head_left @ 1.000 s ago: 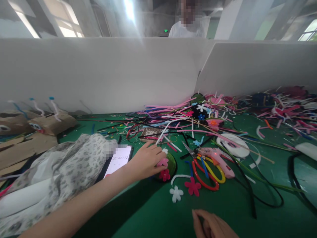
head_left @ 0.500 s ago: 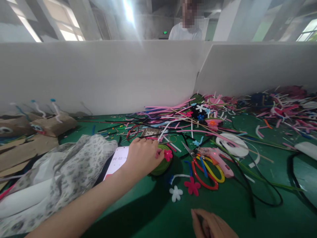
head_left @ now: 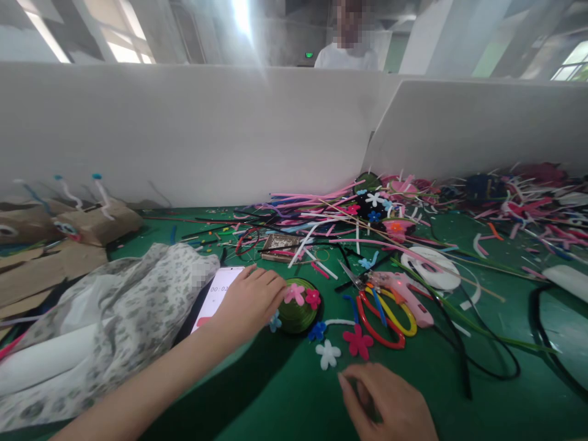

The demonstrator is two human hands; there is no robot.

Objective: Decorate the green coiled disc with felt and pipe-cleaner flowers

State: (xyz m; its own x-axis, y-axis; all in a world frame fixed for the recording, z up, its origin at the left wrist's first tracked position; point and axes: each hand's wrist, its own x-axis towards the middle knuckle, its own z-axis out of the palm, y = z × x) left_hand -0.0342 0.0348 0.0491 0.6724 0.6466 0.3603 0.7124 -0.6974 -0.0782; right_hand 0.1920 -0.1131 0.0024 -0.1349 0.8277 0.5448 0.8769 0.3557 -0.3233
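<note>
1. The left hand (head_left: 250, 300) rests at the left edge of a round green coil (head_left: 294, 317), knuckles up and fingers bent over. A light blue flower (head_left: 274, 321) sits right at its fingertips; I cannot tell whether the fingers pinch it.

2. The green coil lies on the green table (head_left: 257, 392), in front of the person and between the two hands. On top of it are a pink flower (head_left: 294, 294) and, just to the right, a small red flower (head_left: 313, 299).

3. The right hand (head_left: 390, 401) is low and near the person, its fingers loosely curled towards the thumb. Nothing shows in it, but I cannot tell whether the fingertips meet.

4. Nearest to that hand lie a white flower (head_left: 327, 355) and a larger red flower (head_left: 358, 342). A dark blue flower (head_left: 316, 331) is just beside the coil's lower right edge.

5. Farther right are scissors (head_left: 366, 326) with red and yellow handles, a pink glue gun (head_left: 413, 300) and a white roll (head_left: 448, 278).

6. A lit phone (head_left: 215, 297) lies partly behind the left hand, next to a patterned cloth (head_left: 142, 300).

7. Fuzzy craft sticks (head_left: 316, 208) lie heaped before a pale board (head_left: 184, 135); a person (head_left: 346, 58) is beyond it.
</note>
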